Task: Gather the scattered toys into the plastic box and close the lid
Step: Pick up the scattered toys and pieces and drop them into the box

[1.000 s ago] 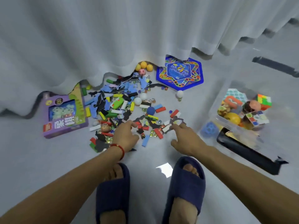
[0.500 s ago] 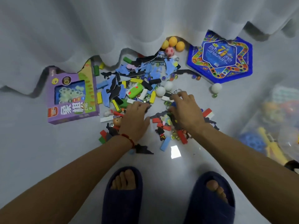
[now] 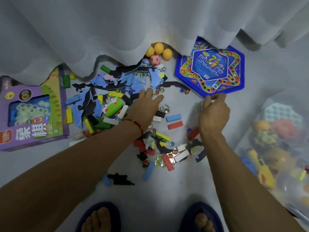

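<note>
Floor [image 3: 167,186]: pale grey, glossy, filling the frame below a white curtain [image 3: 117,27] that drapes across 12 o'clock.
Scattered toys [image 3: 117,104]: strewn across the centre; coloured blocks, blue and black puzzle pieces, glass marbles, a green toy with red dots.
Balls [image 3: 158,51]: three yellow and one pink, tucked at the curtain hem near 12 o'clock.
Hexagonal game board [image 3: 215,71]: blue, flat on the floor at 1 o'clock, top edge under the curtain.
Purple game box [image 3: 33,111]: lying at 9 o'clock, upper corner covered by the curtain.
Plastic box [image 3: 277,148]: clear, at 3 to 4 o'clock, cut off by the right edge; holding a heap of toys, blurred, with a yellow piece and red and orange shapes just discernible. Lid not made out.
Left hand [image 3: 143,108]: palm down on the pile at centre, fingers apart and flat over the pieces.
Right hand [image 3: 214,113]: just below the board's lower corner, fingers curled together in a pinch; whether clamped on anything, cannot tell.
Red cord [image 3: 135,123]: around the left wrist.
Slippers [image 3: 98,216]: dark blue, at 6 o'clock, cut off by the bottom edge.
</note>
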{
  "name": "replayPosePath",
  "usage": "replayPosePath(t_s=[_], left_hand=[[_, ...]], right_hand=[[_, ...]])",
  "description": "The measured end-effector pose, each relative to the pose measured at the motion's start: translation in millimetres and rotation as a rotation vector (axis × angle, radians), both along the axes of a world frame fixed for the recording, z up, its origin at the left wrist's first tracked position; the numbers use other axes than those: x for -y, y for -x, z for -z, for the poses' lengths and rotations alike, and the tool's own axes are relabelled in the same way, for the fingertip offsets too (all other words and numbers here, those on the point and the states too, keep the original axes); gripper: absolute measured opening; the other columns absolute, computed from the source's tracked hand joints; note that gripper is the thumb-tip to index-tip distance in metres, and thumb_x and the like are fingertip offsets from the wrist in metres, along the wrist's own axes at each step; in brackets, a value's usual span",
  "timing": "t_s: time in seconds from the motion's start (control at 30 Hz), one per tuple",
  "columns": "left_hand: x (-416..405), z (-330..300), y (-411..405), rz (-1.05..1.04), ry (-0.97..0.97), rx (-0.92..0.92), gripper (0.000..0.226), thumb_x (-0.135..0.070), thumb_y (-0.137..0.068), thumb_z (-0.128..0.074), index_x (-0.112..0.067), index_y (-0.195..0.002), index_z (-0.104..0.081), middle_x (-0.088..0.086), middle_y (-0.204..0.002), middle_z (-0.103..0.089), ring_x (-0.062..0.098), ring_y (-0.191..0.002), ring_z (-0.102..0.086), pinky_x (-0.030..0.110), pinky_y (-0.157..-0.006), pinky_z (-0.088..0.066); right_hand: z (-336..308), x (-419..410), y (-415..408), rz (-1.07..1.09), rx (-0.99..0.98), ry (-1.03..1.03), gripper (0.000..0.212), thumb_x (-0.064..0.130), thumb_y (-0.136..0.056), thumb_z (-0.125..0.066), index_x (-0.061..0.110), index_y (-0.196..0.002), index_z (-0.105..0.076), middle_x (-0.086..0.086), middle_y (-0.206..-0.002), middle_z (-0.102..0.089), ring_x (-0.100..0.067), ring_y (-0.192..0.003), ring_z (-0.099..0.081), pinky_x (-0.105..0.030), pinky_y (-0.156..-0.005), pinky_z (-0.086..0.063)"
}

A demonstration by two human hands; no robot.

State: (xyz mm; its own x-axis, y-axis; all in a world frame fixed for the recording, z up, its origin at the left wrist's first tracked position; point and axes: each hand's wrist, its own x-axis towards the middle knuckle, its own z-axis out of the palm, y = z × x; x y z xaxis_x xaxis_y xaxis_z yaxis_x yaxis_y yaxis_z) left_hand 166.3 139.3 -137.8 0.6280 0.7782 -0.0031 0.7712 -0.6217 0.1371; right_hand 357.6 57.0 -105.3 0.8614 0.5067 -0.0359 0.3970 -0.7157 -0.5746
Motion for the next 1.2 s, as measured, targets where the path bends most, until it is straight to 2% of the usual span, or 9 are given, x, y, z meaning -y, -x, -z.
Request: replayPosePath(t_s=[0.23,0.33,0.43,0.57,0.67,0.83,0.93,1.07,1.2], left_hand=[[7,-28,-10,-0.035,0.012,0.305,0.033,-0.012,-0.088,-0.065,-0.017,-0.121,-0.06,0.014,-0.108,-0.052,0.033,-0.093,-0.05,0.043,-0.067,-0.05],[29,-63,-18,-0.237,0.371,0.682,0.03,-0.023,-0.09,-0.062,-0.024,-0.12,-0.061,0.007,-0.108,-0.054,0.026,-0.093,-0.056,0.04,-0.078,-0.053],[59,-120,-31,-0.421,0.772,0.995,0.024,-0.025,-0.095,-0.059,-0.028,-0.119,-0.06,0.0,-0.104,-0.058,0.027,-0.088,-0.067,0.036,-0.06,-0.058],[107,-197,-50,-0.336,0.992,1.164,0.025,-0.022,-0.098,-0.057,-0.028,-0.122,-0.06,0.008,-0.109,-0.061,0.02,-0.079,-0.069,0.035,-0.056,-0.058],[147,-237,-85,-0.169,1.121,1.099,0.028,-0.017,-0.096,-0.059,-0.025,-0.123,-0.061,0.011,-0.109,-0.059,0.022,-0.076,-0.067,0.035,-0.053,-0.058],[199,-259,-143,-0.03,1.191,0.853,0.037,-0.025,-0.093,-0.061,-0.022,-0.129,-0.061,0.01,-0.112,-0.059,0.026,-0.087,-0.066,0.048,-0.073,-0.061],[200,-263,-137,-0.043,1.132,0.793,0.037,-0.012,-0.093,-0.053,-0.018,-0.129,-0.062,0.003,-0.1,-0.057,0.017,-0.079,-0.06,0.044,-0.08,-0.06],[180,-240,-70,-0.12,0.91,0.663,0.034,-0.01,-0.087,-0.052,-0.021,-0.115,-0.067,0.003,-0.098,-0.063,0.026,-0.081,-0.067,0.044,-0.077,-0.061],[164,-192,6,-0.303,0.796,0.534,0.026,-0.011,-0.087,-0.055,-0.024,-0.106,-0.067,0.002,-0.101,-0.064,0.021,-0.081,-0.067,0.034,-0.072,-0.059]], right_hand=[[11,-2,-8,-0.154,0.043,0.305,0.05,0.039,-0.095,-0.061,0.013,-0.135,-0.045,-0.012,-0.134,-0.051,-0.032,-0.122,-0.048,-0.044,-0.092,-0.048],[-18,13,11,-0.108,-0.109,0.038,0.043,0.04,-0.098,-0.055,0.014,-0.132,-0.048,-0.009,-0.127,-0.058,-0.026,-0.115,-0.056,-0.037,-0.088,-0.048],[-76,47,39,-0.127,-0.385,-0.286,0.037,0.045,-0.101,-0.043,0.024,-0.132,-0.048,-0.004,-0.117,-0.065,-0.021,-0.102,-0.064,-0.036,-0.088,-0.053],[-177,121,43,-0.269,-0.308,-0.588,0.025,0.047,-0.103,-0.041,0.036,-0.124,-0.05,-0.004,-0.103,-0.065,-0.026,-0.078,-0.067,-0.042,-0.064,-0.057],[-218,177,-2,-0.013,-0.346,-0.686,0.02,0.035,-0.104,-0.045,0.026,-0.119,-0.056,-0.005,-0.104,-0.062,-0.024,-0.073,-0.068,-0.033,-0.051,-0.054],[-225,255,-74,0.421,-0.737,-0.54,0.016,0.013,-0.098,-0.053,0.004,-0.11,-0.059,-0.023,-0.127,-0.059,-0.03,-0.087,-0.064,-0.046,-0.076,-0.059],[-231,276,-77,0.472,-0.726,-0.496,0.008,0.006,-0.097,-0.054,0.007,-0.105,-0.057,-0.019,-0.122,-0.056,-0.031,-0.097,-0.06,-0.041,-0.08,-0.057],[-244,273,-39,0.134,-0.642,-0.599,0.02,0.007,-0.094,-0.053,0.004,-0.108,-0.068,-0.018,-0.109,-0.07,-0.029,-0.094,-0.07,-0.04,-0.084,-0.06],[-230,231,23,-0.428,-0.605,-0.342,0.018,0.007,-0.093,-0.057,0.014,-0.102,-0.071,-0.009,-0.094,-0.073,-0.024,-0.08,-0.07,-0.04,-0.075,-0.061]])
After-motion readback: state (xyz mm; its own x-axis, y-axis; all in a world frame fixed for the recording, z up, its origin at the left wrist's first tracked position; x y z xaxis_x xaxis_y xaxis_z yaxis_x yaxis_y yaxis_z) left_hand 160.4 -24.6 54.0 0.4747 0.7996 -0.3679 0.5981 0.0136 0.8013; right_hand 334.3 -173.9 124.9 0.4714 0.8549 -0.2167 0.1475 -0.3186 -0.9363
